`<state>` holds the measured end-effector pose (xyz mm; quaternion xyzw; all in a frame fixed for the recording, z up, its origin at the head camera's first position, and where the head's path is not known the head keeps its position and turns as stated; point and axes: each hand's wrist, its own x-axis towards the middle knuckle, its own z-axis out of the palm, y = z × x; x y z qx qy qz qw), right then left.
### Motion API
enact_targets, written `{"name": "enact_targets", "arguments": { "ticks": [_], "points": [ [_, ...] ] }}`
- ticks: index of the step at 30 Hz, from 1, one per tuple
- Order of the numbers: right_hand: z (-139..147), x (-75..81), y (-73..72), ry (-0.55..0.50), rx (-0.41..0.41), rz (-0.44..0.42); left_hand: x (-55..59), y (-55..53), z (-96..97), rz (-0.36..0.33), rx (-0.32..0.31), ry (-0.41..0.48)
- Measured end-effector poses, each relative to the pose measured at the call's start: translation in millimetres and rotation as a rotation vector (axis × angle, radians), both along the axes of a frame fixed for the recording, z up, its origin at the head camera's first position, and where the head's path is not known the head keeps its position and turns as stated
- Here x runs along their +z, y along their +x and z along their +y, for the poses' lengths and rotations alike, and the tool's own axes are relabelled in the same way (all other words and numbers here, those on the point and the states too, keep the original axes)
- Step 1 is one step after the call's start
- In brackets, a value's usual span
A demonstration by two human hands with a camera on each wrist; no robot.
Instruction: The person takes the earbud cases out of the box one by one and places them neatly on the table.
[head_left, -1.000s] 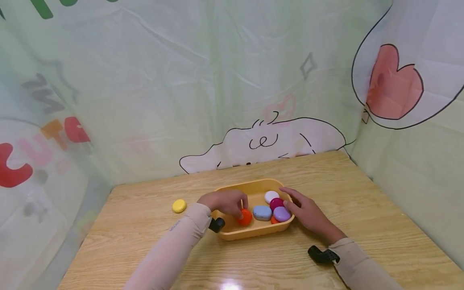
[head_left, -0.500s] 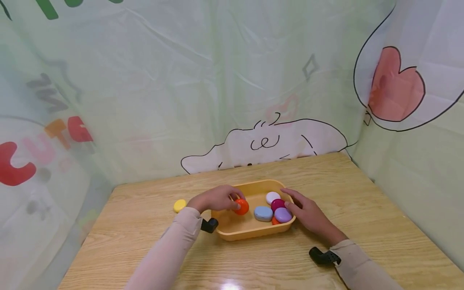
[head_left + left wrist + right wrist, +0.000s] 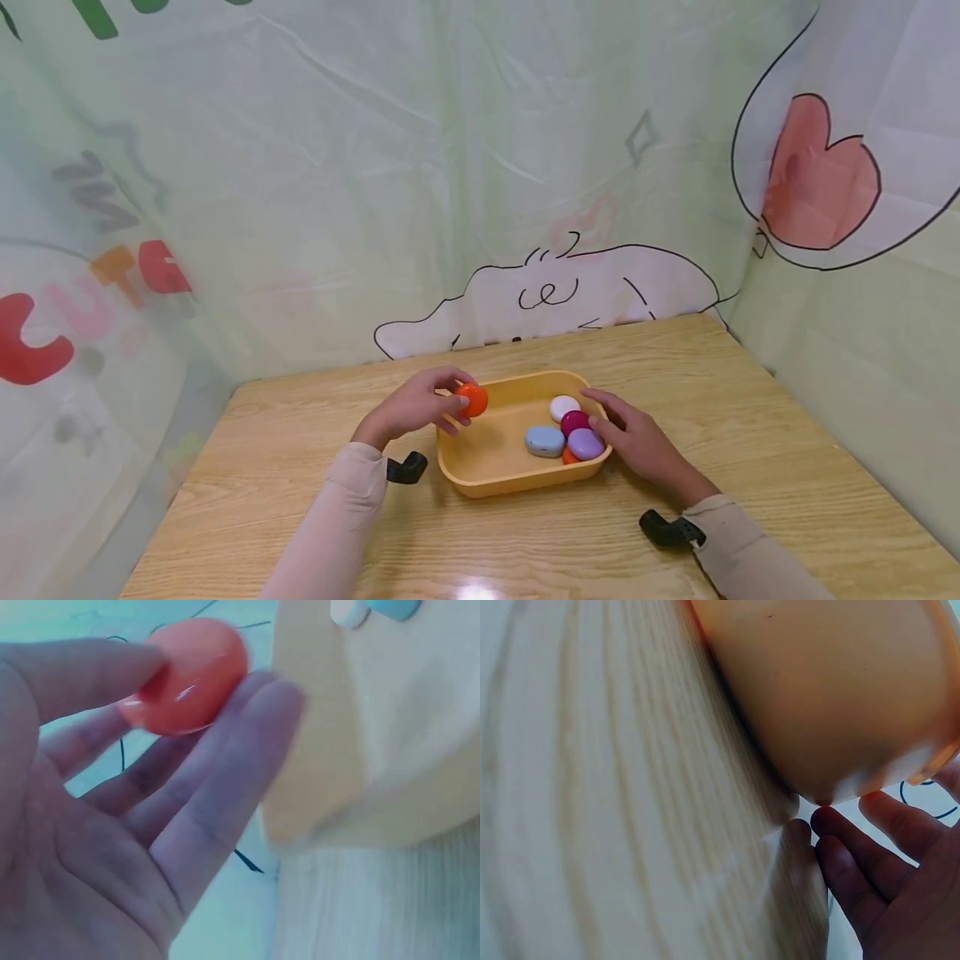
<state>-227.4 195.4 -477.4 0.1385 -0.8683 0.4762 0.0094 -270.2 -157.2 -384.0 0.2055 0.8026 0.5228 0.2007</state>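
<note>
Over tray's left end, left hand pinches orange disc; relaxed right hand touches right end; purple disc: head view only.

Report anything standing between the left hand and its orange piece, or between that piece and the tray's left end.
Nothing visible stands between the left hand and the orange piece it pinches. No other piece shows at the left end of the tray; whether its wall intervenes, I can't tell.
</note>
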Motion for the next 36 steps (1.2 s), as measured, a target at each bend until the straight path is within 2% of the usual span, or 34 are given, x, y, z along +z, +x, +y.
{"name": "enact_targets", "arguments": {
  "ticks": [4,11,22,30,36],
  "points": [
    [0,0.2,0.0,0.005,-0.005,0.005,-4.6,1.4,-8.7,0.029,0.057,0.059],
    [-1,0.7,0.1,0.008,-0.001,-0.003,-11.1,6.6,-18.3,0.008,0.085,0.126],
    [-1,0.6,-0.6,0.004,0.001,-0.003,-17.1,9.1,-17.8,0.052,0.134,0.116],
    [-2,0.4,-1.0,0.007,0.01,0.007,-19.1,10.0,-38.1,0.112,0.186,0.118],
    [0,-1.2,-1.6,0.006,0.011,0.013,-15.7,9.9,-50.2,0.158,0.232,0.07]
  ]
}}
